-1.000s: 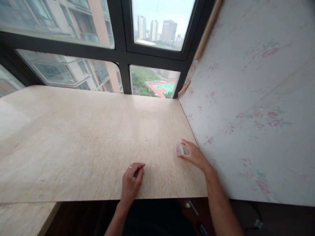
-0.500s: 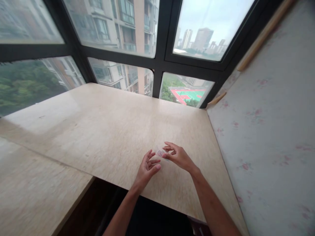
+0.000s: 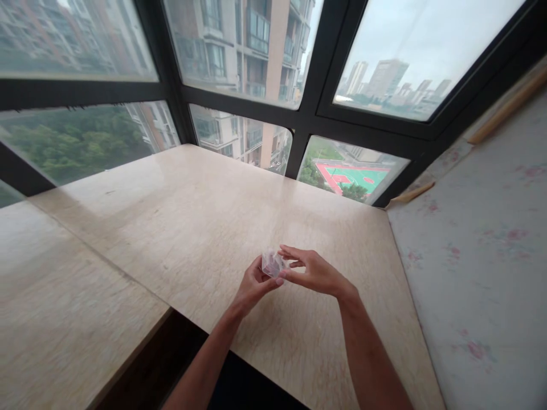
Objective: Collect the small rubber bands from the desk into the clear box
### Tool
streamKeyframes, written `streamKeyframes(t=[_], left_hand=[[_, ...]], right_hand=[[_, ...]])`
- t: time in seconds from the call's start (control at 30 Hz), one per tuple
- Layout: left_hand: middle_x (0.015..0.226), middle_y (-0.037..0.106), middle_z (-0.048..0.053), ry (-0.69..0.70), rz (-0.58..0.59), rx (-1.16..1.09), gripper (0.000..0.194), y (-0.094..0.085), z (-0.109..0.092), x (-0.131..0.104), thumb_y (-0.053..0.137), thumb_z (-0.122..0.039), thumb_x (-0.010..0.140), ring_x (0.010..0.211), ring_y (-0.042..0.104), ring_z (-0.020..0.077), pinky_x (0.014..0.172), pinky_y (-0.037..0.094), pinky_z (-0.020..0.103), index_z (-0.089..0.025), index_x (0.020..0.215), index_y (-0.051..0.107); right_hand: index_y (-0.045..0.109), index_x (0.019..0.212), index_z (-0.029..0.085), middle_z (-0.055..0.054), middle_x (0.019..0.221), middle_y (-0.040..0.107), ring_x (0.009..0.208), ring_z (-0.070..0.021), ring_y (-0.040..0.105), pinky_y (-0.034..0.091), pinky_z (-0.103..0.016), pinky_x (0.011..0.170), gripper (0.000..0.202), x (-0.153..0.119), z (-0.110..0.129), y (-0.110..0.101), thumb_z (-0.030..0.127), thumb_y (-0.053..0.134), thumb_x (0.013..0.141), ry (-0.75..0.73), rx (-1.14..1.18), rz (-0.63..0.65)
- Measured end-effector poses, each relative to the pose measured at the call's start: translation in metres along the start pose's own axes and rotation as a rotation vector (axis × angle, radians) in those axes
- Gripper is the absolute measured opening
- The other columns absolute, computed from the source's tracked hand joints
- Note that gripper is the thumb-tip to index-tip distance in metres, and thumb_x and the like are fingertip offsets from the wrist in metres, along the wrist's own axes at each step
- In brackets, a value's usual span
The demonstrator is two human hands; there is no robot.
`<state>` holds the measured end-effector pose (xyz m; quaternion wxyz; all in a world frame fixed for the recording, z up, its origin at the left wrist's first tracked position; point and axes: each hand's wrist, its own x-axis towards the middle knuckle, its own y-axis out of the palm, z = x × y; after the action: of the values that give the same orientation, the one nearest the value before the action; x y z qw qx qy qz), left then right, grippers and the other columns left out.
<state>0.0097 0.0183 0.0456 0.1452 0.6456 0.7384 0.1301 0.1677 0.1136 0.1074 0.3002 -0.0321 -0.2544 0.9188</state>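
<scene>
A small clear plastic packet (image 3: 272,265) with something pinkish inside is held above the stone counter (image 3: 192,228). My left hand (image 3: 253,289) is closed on its lower left side, the thumb stretched along the bottom edge. From the right, my right hand (image 3: 314,272) has thumb and fingers around the packet's right edge. Its other fingers are partly extended. What exactly lies inside the packet is too small to make out.
Dark-framed windows (image 3: 294,136) rise behind the counter. A wall with floral paper (image 3: 470,273) and a peeling edge (image 3: 414,192) bounds the right side. A lower-left counter section (image 3: 106,319) borders a dark gap (image 3: 171,353) near my body.
My left hand, open and apart from the packet before, has closed on it. The packet has tilted upright between both hands. The view has turned slightly left.
</scene>
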Motion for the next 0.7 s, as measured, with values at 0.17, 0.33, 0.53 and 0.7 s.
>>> streamKeyframes(t=[0.17, 0.33, 0.53, 0.7], left_hand=[[0.107, 0.069, 0.012, -0.006, 0.026, 0.036, 0.059, -0.004, 0.016, 0.007, 0.080, -0.036, 0.066, 0.098, 0.065, 0.0256, 0.084, 0.051, 0.036, -0.016, 0.116, 0.057], [0.100, 0.070, 0.011, -0.007, 0.015, 0.046, 0.056, -0.003, 0.026, 0.009, 0.082, -0.036, 0.063, 0.094, 0.066, 0.0262, 0.082, 0.052, 0.036, -0.015, 0.110, 0.061], [0.096, 0.071, 0.010, -0.017, 0.025, 0.080, 0.051, -0.003, 0.023, 0.007, 0.081, -0.036, 0.063, 0.091, 0.066, 0.0251, 0.080, 0.052, 0.034, -0.014, 0.106, 0.064], [0.098, 0.071, 0.011, -0.045, 0.038, 0.081, 0.052, -0.003, 0.022, 0.004, 0.082, -0.039, 0.062, 0.094, 0.066, 0.0270, 0.081, 0.051, 0.035, -0.014, 0.106, 0.066]], right_hand=[[0.059, 0.127, 0.024, -0.005, 0.116, 0.068, 0.100, -0.0249, 0.066, 0.055, -0.038, 0.086, 0.050, -0.001, -0.001, 0.001, 0.025, 0.068, 0.078, -0.063, -0.115, -0.029], [0.065, 0.112, 0.022, -0.001, 0.095, 0.072, 0.084, -0.0198, 0.067, 0.055, -0.029, 0.075, 0.038, -0.002, 0.000, 0.001, 0.024, 0.069, 0.075, -0.091, -0.175, 0.009], [0.067, 0.099, 0.022, -0.001, 0.087, 0.071, 0.079, -0.0188, 0.065, 0.052, -0.027, 0.072, 0.026, -0.004, 0.006, 0.003, 0.023, 0.069, 0.073, -0.080, -0.165, 0.020], [0.067, 0.093, 0.021, 0.000, 0.083, 0.070, 0.075, -0.0173, 0.064, 0.050, -0.026, 0.070, 0.020, -0.005, 0.009, 0.001, 0.026, 0.069, 0.074, -0.085, -0.177, 0.033]])
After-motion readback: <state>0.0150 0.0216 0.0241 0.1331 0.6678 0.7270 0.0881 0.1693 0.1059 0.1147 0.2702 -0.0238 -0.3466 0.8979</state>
